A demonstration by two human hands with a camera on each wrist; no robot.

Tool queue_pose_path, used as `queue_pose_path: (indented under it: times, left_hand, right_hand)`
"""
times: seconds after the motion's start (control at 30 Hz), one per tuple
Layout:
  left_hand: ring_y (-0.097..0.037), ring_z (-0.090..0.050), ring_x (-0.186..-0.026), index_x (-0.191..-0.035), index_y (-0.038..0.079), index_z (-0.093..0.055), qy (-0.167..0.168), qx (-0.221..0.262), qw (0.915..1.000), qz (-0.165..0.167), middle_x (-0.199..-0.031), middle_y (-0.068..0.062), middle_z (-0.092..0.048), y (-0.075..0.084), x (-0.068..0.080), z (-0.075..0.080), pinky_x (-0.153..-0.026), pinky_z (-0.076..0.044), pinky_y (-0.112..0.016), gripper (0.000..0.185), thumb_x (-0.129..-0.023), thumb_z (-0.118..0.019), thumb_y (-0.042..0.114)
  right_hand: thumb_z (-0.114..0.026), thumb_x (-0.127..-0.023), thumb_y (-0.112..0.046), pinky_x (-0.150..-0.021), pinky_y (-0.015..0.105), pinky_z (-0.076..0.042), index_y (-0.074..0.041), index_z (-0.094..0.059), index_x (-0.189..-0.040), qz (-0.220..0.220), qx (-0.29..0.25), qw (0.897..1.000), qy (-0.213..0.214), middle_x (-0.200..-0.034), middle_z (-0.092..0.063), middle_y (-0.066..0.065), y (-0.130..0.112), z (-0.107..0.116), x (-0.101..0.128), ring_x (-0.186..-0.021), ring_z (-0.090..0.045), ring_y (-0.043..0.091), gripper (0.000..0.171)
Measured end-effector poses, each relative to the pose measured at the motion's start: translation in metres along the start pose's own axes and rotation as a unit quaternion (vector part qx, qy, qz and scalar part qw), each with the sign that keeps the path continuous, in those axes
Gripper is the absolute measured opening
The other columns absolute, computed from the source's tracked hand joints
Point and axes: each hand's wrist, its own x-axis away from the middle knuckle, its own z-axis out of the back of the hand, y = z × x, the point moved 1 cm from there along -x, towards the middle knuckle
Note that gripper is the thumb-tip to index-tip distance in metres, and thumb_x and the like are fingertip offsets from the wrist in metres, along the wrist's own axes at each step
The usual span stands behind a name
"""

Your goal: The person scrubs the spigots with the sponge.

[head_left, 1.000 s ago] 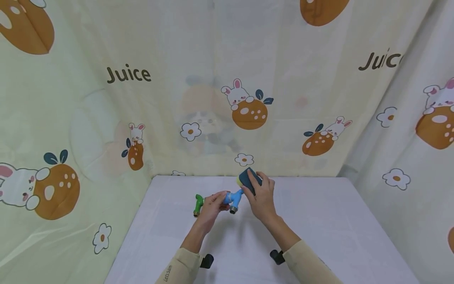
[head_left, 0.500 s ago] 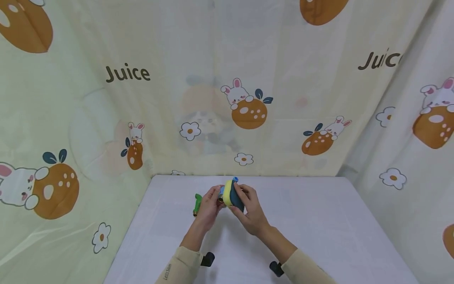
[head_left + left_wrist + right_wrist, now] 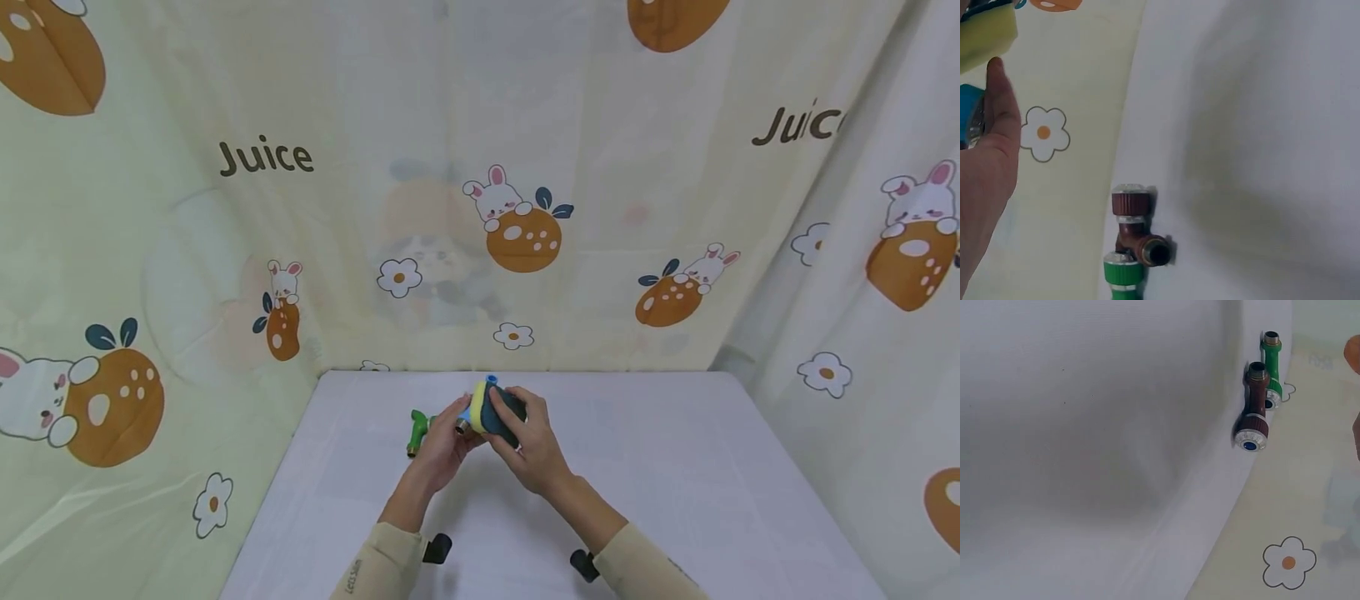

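My left hand holds a blue tap above the table; its metal-threaded spout points down toward me. In the left wrist view, the blue knob of that tap shows beside my thumb. My right hand grips a sponge with a yellow side and a dark blue-green side, the yellow face pressed against the tap. Part of the tap is hidden behind the sponge. A green tap lies on the table just left of my left hand. Next to it, a dark red tap appears in the right wrist view.
The white-covered table ends at a printed curtain behind it, with more curtain at both sides. The dark red tap and green tap lie close together near the table's far edge. Black wrist mounts stick out from the sleeves.
My right hand has moved left with the sponge, from the tap's right end onto its body. The blue tap has turned in my left hand. The green tap stays put.
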Motion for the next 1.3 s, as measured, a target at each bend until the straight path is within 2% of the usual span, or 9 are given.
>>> queue_pose_path:
  times: [0.17, 0.37, 0.5, 0.63, 0.77, 0.9, 1.1, 1.23, 1.3]
  left_hand:
    - [-0.013, -0.064, -0.103, -0.146, 0.004, -0.056, -0.011, -0.025, 0.9996, 0.007, -0.117, -0.003, -0.064, 0.0035, 0.0023, -0.0001, -0.097, -0.056, -0.029, 0.071, -0.102, -0.055, 0.060]
    - [-0.015, -0.056, -0.117, -0.151, 0.013, -0.054, -0.022, -0.039, 0.9990, 0.006, -0.137, -0.007, -0.057, 0.0063, 0.0039, -0.0004, -0.103, -0.050, -0.029, 0.060, -0.107, -0.049, 0.054]
    - [-0.016, -0.057, -0.120, -0.151, 0.011, -0.052, -0.035, -0.045, 0.9983, 0.010, -0.139, -0.009, -0.056, 0.0059, 0.0035, -0.0015, -0.105, -0.051, -0.029, 0.069, -0.105, -0.045, 0.062]
    - [-0.016, -0.059, -0.123, -0.151, 0.010, -0.051, -0.047, -0.050, 0.9976, 0.000, -0.139, -0.010, -0.056, 0.0048, 0.0028, -0.0033, -0.106, -0.052, -0.029, 0.078, -0.101, -0.045, 0.070]
    - [-0.017, -0.061, -0.125, -0.151, 0.010, -0.052, -0.052, -0.069, 0.9960, -0.021, -0.140, -0.011, -0.057, 0.0054, 0.0029, -0.0052, -0.108, -0.052, -0.030, 0.073, -0.105, -0.041, 0.065]
    - [-0.022, -0.061, -0.128, -0.155, 0.016, -0.049, -0.048, -0.109, 0.9920, -0.041, -0.144, -0.013, -0.057, 0.0066, 0.0024, -0.0065, -0.114, -0.048, -0.039, 0.063, -0.110, -0.033, 0.058]
    - [-0.025, -0.052, -0.135, -0.160, 0.034, -0.040, -0.019, -0.164, 0.9850, -0.050, -0.150, -0.010, -0.050, 0.0067, 0.0023, -0.0064, -0.120, -0.040, -0.051, 0.063, -0.107, -0.029, 0.067]
    - [-0.026, -0.055, -0.133, -0.160, 0.033, -0.040, -0.017, -0.191, 0.9793, -0.065, -0.148, -0.010, -0.054, 0.0067, 0.0028, -0.0080, -0.117, -0.044, -0.051, 0.063, -0.107, -0.027, 0.066]
    - [-0.026, -0.059, -0.131, -0.161, 0.030, -0.040, -0.021, -0.208, 0.9745, -0.081, -0.149, -0.010, -0.056, 0.0071, 0.0034, -0.0096, -0.114, -0.047, -0.049, 0.060, -0.109, -0.031, 0.061]
  right_hand:
    - [-0.074, -0.096, -0.028, -0.098, 0.052, -0.057, -0.020, -0.045, -0.159, -0.005, 0.005, 1.000, -0.006, -0.151, -0.041, 0.017, 0.0010, 0.0012, -0.0012, -0.133, -0.042, 0.032, 0.070]
    - [-0.076, -0.093, -0.024, -0.097, 0.052, -0.057, -0.020, -0.046, -0.158, 0.010, 0.022, 1.000, -0.014, -0.149, -0.043, 0.019, 0.0022, 0.0024, 0.0000, -0.130, -0.044, 0.034, 0.072]
    - [-0.076, -0.093, -0.024, -0.096, 0.052, -0.057, -0.020, -0.046, -0.158, 0.014, 0.034, 0.999, -0.016, -0.148, -0.043, 0.020, 0.0027, 0.0021, 0.0000, -0.130, -0.044, 0.034, 0.071]
    - [-0.077, -0.091, -0.023, -0.094, 0.051, -0.057, -0.020, -0.048, -0.157, 0.024, 0.057, 0.998, -0.008, -0.146, -0.045, 0.022, 0.0024, 0.0023, -0.0017, -0.128, -0.046, 0.036, 0.072]
    - [-0.080, -0.088, -0.021, -0.092, 0.052, -0.058, -0.020, -0.051, -0.155, 0.026, 0.081, 0.996, 0.009, -0.143, -0.046, 0.023, 0.0027, 0.0036, -0.0030, -0.125, -0.047, 0.038, 0.073]
    - [-0.079, -0.088, -0.022, -0.091, 0.052, -0.058, -0.020, -0.051, -0.155, 0.013, 0.085, 0.996, 0.021, -0.143, -0.047, 0.023, 0.0030, 0.0045, -0.0036, -0.125, -0.046, 0.037, 0.073]
    - [-0.075, -0.091, -0.023, -0.092, 0.052, -0.057, -0.020, -0.050, -0.156, -0.002, 0.077, 0.997, 0.025, -0.144, -0.046, 0.022, 0.0026, 0.0033, -0.0039, -0.125, -0.044, 0.036, 0.070]
    - [-0.073, -0.091, -0.024, -0.090, 0.052, -0.057, -0.019, -0.051, -0.155, -0.005, 0.069, 0.997, 0.029, -0.143, -0.047, 0.022, 0.0029, 0.0032, -0.0036, -0.124, -0.044, 0.037, 0.068]
    - [-0.072, -0.092, -0.024, -0.090, 0.051, -0.057, -0.019, -0.051, -0.155, -0.009, 0.070, 0.997, 0.028, -0.142, -0.047, 0.022, 0.0034, 0.0030, -0.0032, -0.123, -0.044, 0.036, 0.067]
